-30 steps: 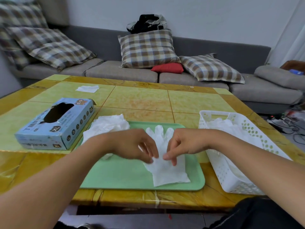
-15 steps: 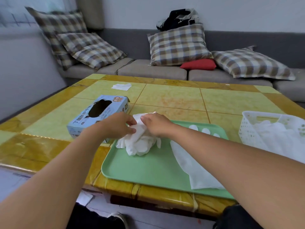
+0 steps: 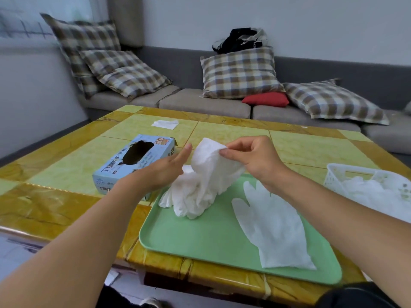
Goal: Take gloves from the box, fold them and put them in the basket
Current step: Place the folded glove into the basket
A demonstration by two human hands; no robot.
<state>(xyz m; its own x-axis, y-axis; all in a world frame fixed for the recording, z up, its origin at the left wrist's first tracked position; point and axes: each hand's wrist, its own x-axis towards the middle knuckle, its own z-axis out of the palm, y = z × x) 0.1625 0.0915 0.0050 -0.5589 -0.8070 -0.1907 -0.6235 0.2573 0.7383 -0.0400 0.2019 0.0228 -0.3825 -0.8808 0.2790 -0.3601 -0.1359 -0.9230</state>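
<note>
A low table [image 3: 222, 138] tiled in pale green and amber squares stands before a grey sofa [image 3: 200, 103] that runs along a white wall; checked cushions [image 3: 240, 72] and one red cushion [image 3: 265, 99] lie on the sofa, and a dark bundle of cloth [image 3: 241, 38] sits on its back. On the near half of the table lies a mint-green tray [image 3: 200, 236].

The right hand [image 3: 249, 158] pinches the top edge of a white glove [image 3: 213, 170] between thumb and forefinger and holds it lifted above the tray's far left corner; the glove is thin, crinkled and hangs down into a crumpled heap of gloves [image 3: 186, 198] resting on that corner. The left hand [image 3: 164, 167] is held just beside the lifted glove, its fingers straight and its grip released, holding nothing. A second white glove [image 3: 273, 227] lies flat on the right part of the tray, fingers pointing away from the person, its fingertips partly hidden behind the right wrist.

Just left of the tray stands the blue glove box [image 3: 135, 161], its oval top opening torn and dark. At the right edge of the table is a white perforated basket [image 3: 338, 174] holding more white gloves. A small white sheet [image 3: 165, 124] lies far back on the table.
</note>
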